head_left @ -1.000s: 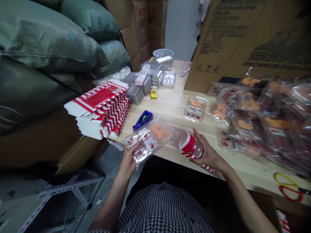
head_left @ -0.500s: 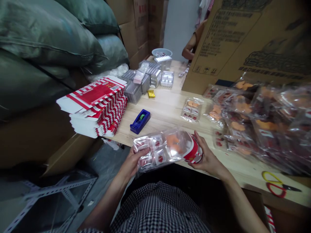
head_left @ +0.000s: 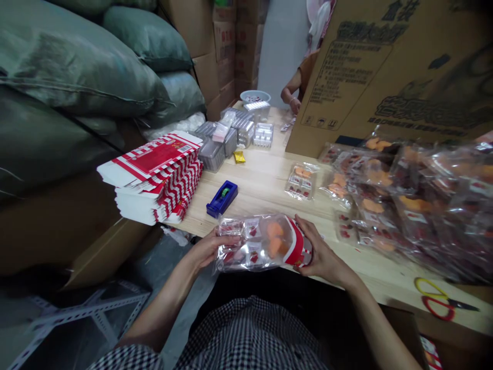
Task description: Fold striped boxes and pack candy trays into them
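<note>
While the 2 hands stand apart, a single film-wrapped packet (head_left: 252, 244) bridges them, held level over the table's near edge. The left hand (head_left: 208, 250) pinches its left end, thumb on top. The right hand (head_left: 322, 257) is clasped around the outside of a red-and-white striped carton (head_left: 299, 245), whose mouth faces the packet and meets the end with the orange pieces.

As I judge it, these 2 are only partly joined: the carton reaches just the right end, and most of the packet shows outside it. Glare on the film makes it hard to tell how deep that end sits. Much appears to be left, with a heap of similar packets (head_left: 400, 200) at the right, 1 more lying alone (head_left: 302, 181), and a stack of flattened striped cartons (head_left: 154, 177) at the left.

Just beyond the packet sits a blue tape dispenser (head_left: 222, 199), the nearest thing to bump. The broadest stretch of bare wood on the table (head_left: 262, 177) runs from it to the lone packet. Scissors (head_left: 442, 300) lie near the edge, right of the right forearm. Farther off, clear plastic trays (head_left: 211, 154) and an upright cardboard box (head_left: 370, 77) bound the room.
</note>
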Motion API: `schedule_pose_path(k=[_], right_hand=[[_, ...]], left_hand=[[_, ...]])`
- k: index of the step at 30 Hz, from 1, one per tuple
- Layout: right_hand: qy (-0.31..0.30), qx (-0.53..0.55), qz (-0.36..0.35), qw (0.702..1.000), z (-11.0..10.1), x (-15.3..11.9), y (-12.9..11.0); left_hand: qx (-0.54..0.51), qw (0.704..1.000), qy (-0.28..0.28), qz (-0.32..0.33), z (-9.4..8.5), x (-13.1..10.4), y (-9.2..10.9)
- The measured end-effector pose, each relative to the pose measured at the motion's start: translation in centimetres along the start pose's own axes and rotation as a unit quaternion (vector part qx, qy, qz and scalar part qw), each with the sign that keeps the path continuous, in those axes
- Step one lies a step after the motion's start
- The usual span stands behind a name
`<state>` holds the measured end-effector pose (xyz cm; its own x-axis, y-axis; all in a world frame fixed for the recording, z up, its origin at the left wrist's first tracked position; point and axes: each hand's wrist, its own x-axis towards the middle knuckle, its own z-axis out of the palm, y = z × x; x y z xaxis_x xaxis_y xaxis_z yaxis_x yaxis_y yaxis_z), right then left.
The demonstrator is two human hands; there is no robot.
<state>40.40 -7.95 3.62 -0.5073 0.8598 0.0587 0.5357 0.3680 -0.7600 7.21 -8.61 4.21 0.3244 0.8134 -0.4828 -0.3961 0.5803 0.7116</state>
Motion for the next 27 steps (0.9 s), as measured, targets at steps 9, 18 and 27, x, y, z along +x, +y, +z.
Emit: schedule_pose_path(k=[9, 18, 27], right_hand=[[-0.006, -0.024, -0.019, 1.0, 0.9, 0.0, -0.5], [0.079, 0.082, 0.011, 0.993, -0.2, 0.0, -1.5], [0.009, 0.363, 0.185, 0.913, -1.4, -1.3, 5.3]], left_hand=[[0.058, 0.995, -0.076, -0.012, 2.5, 0.6, 1.9], [-0.006, 0.998, -0.009, 0.055, 3.2, 0.6, 3.4], [-0.09, 0.984, 0.107, 0.115, 1.9, -0.2, 4.1]])
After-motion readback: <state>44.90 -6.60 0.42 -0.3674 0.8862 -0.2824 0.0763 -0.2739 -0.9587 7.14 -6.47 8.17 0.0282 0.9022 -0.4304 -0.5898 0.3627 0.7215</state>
